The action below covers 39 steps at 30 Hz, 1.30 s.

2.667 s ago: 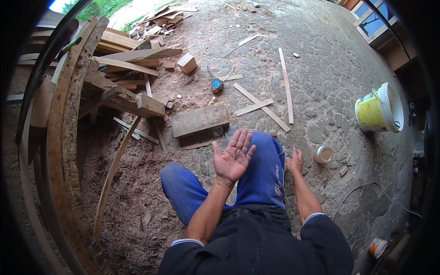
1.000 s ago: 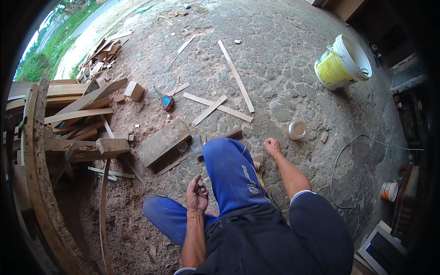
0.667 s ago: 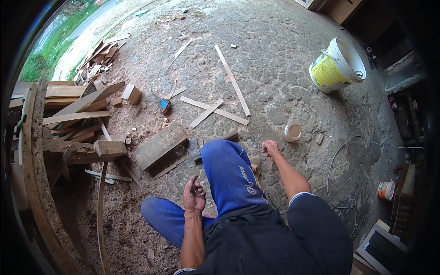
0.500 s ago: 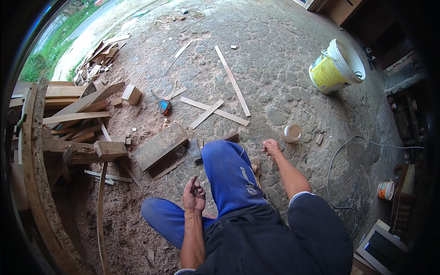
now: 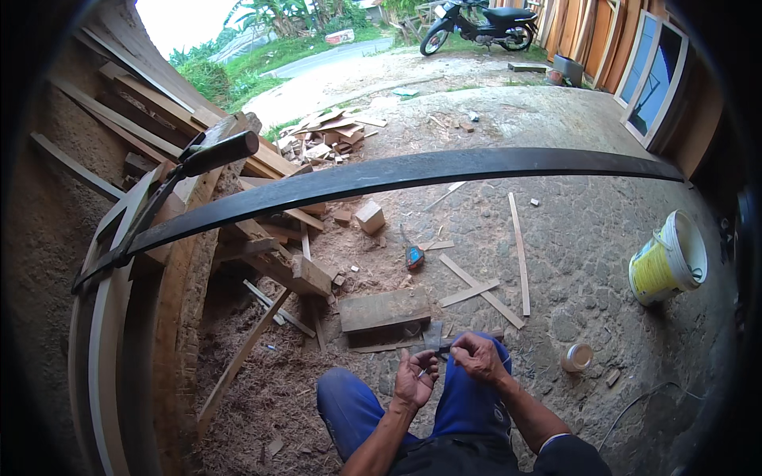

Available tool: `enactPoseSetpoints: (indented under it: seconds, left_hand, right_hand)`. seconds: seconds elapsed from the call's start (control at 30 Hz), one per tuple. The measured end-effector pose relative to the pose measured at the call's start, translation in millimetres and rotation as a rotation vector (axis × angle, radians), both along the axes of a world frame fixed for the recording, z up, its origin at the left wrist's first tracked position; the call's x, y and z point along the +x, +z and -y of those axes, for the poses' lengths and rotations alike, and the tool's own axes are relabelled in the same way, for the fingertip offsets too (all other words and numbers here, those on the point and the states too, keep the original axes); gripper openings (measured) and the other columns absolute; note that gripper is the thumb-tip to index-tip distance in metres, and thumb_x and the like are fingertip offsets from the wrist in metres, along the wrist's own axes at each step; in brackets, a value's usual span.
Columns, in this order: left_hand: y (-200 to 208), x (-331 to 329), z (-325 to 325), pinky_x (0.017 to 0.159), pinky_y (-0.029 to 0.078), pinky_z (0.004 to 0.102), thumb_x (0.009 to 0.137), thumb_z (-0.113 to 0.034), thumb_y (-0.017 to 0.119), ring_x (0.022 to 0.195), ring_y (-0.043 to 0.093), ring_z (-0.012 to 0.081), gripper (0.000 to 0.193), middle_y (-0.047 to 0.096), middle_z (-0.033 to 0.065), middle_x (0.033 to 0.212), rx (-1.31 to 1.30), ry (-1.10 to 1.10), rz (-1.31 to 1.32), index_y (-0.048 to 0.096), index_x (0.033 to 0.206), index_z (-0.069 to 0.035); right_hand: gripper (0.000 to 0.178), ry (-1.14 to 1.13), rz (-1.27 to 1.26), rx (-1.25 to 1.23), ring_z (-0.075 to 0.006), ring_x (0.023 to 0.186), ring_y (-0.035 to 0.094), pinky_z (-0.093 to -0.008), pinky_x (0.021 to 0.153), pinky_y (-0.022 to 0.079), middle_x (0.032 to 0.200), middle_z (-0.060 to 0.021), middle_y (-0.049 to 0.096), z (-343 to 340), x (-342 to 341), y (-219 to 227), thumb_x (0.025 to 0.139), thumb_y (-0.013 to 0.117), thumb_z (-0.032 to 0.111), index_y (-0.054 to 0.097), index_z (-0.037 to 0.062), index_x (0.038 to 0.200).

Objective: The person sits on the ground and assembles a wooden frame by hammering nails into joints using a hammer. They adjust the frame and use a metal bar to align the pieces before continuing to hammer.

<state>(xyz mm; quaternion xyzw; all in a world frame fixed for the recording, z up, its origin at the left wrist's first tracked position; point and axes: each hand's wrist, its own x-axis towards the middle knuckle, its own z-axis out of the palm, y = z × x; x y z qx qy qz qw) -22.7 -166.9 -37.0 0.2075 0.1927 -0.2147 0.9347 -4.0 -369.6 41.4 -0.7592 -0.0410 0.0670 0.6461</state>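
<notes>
My left hand [image 5: 417,378] is raised in front of my left knee, palm partly turned up. Its fingers are curled in, and a small pale speck shows at the fingertips, too small to name. Close beside it, above my right knee, my right hand [image 5: 479,357] is closed in a pinch; whatever lies in it is hidden. Just beyond the hands, a flat grey metal blade [image 5: 432,335] with a dark part lies by a thick wooden block [image 5: 384,309]. A lidded jar [image 5: 577,358] stands to the right of my right hand.
A long bar clamp [image 5: 381,173] with a dark handle spans the view from the timber stack [image 5: 178,317]. Thin wooden strips [image 5: 520,254], a tape measure [image 5: 414,257] and offcuts [image 5: 370,216] lie ahead. A bucket [image 5: 652,274] stands right, a motorbike [image 5: 480,28] far off.
The view has tilted up and turned left, bringing the bar clamp and motorbike in. My right hand has come from beside the jar across to my left hand.
</notes>
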Motion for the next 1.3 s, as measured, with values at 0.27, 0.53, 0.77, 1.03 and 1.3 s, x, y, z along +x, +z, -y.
enactPoseSetpoints:
  seconds: [0.27,0.53,0.77,1.03,1.3]
  left_hand:
    - [-4,18,-17,0.101,0.051,0.0457,0.108,-0.045,0.037,0.106,0.066,0.0309,0.054,0.069,0.0173,0.108,-0.173,0.223,0.105,0.064,0.107,0.002]
    - [51,16,-30,0.044,0.024,0.0263,0.105,-0.043,0.051,0.047,0.029,0.0072,0.035,0.031,-0.0058,0.057,0.123,0.325,-0.127,0.059,0.098,-0.010]
    - [168,-19,14,0.042,0.025,0.0238,0.102,-0.028,0.059,0.044,0.032,0.0038,0.026,0.039,-0.0081,0.056,0.398,0.390,-0.002,0.066,0.102,-0.003]
    - [321,-49,23,0.071,0.049,0.0220,0.096,-0.014,0.067,0.080,0.062,0.0061,0.017,0.072,0.0016,0.091,0.649,0.157,0.040,0.073,0.104,0.000]
    - [510,-36,-21,0.073,0.049,0.0246,0.095,-0.016,0.067,0.083,0.060,0.0067,0.017,0.069,0.0009,0.091,0.873,-0.018,0.161,0.071,0.100,0.000]
  right_hand:
    - [0.019,0.199,0.344,-0.305,-0.0338,0.078,0.069,-0.0410,0.066,0.054,0.084,-0.0143,0.068,-80,20,9,0.078,0.070,0.023,0.066,0.0070,0.088]
    - [0.017,0.467,0.379,-0.531,-0.0365,0.080,0.068,-0.0451,0.066,0.054,0.086,-0.0159,0.067,-105,70,49,0.091,0.061,0.023,0.060,0.0071,0.096]
    - [0.017,0.362,0.262,-0.585,-0.0366,0.077,0.067,-0.0464,0.065,0.052,0.083,-0.0160,0.065,-75,39,157,0.089,0.065,0.024,0.062,0.0069,0.090]
    - [0.016,0.338,0.138,-0.680,-0.0379,0.076,0.065,-0.0463,0.065,0.051,0.080,-0.0154,0.063,-55,-16,305,0.086,0.068,0.022,0.060,0.0073,0.084]
    - [0.012,0.397,0.277,-0.617,-0.0384,0.078,0.065,-0.0468,0.065,0.050,0.083,-0.0165,0.063,-65,-2,491,0.089,0.065,0.017,0.059,0.0067,0.089]
